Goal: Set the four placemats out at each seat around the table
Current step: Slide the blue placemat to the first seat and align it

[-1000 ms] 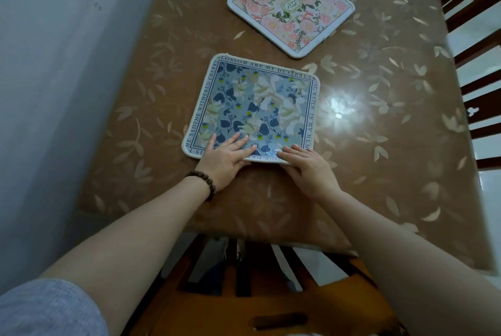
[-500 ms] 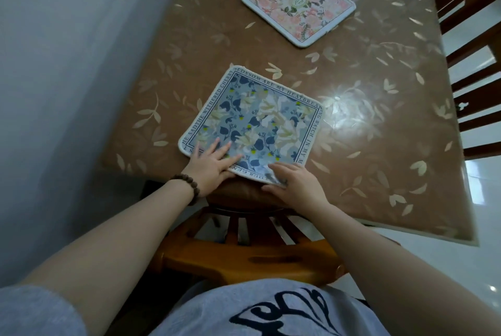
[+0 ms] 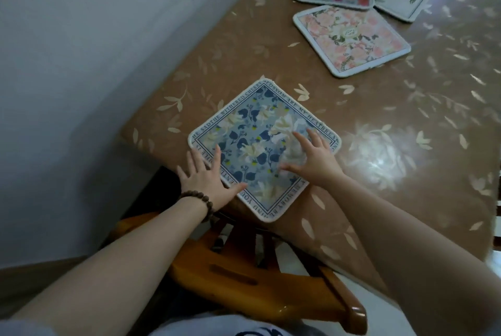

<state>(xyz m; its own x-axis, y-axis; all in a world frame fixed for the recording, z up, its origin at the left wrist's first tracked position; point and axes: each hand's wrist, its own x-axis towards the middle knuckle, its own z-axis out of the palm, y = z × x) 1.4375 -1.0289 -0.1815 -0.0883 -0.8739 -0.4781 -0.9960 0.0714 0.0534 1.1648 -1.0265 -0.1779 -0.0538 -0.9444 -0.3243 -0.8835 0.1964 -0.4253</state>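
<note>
Left hand (image 3: 206,176) flat, fingers spread, pressing the nine o'clock edge of the blue floral placemat (image 3: 264,149), gripping nothing. Placemat lying corner-first, six o'clock tip poking past the table (image 3: 406,129) edge above the wooden chair (image 3: 260,276). Right hand (image 3: 311,158) splayed at three o'clock on the mat, pinching nothing. Risky: one uneven push could send it sliding off the glossy cloth. Three mats bunched at one o'clock.
</note>
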